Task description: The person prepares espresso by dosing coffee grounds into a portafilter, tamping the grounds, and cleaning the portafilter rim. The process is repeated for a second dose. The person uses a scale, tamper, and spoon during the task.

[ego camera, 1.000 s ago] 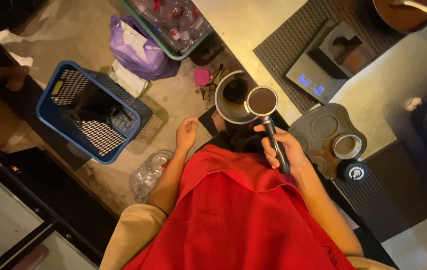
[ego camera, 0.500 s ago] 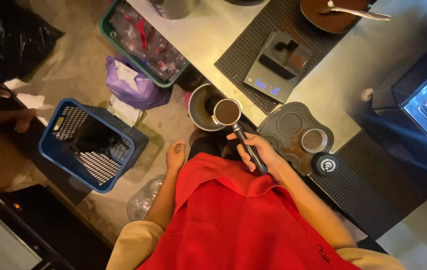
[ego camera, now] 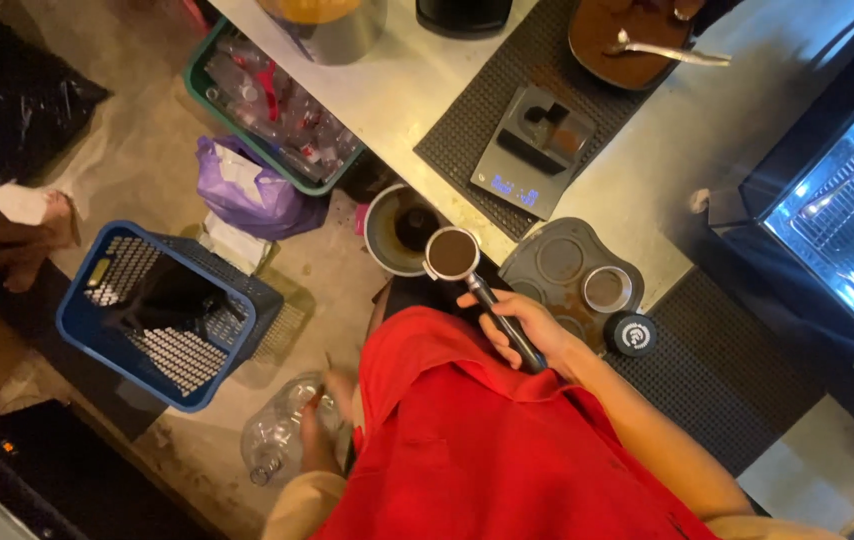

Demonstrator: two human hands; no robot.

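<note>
From the head view, the right hand [ego camera: 522, 325] has its grip closed round the black handle of a metal portafilter with a round basket of brown coffee grounds [ego camera: 452, 253]. That basket sits over the edge of the pale desk [ego camera: 647, 170], just beside a round grey knock bin [ego camera: 397, 230] on the floor. The left hand [ego camera: 332, 395] hangs low beside a clear plastic bottle [ego camera: 272, 440]; its grip I cannot tell. Right of the portafilter lies a grey tamping mat [ego camera: 557, 265].
</note>
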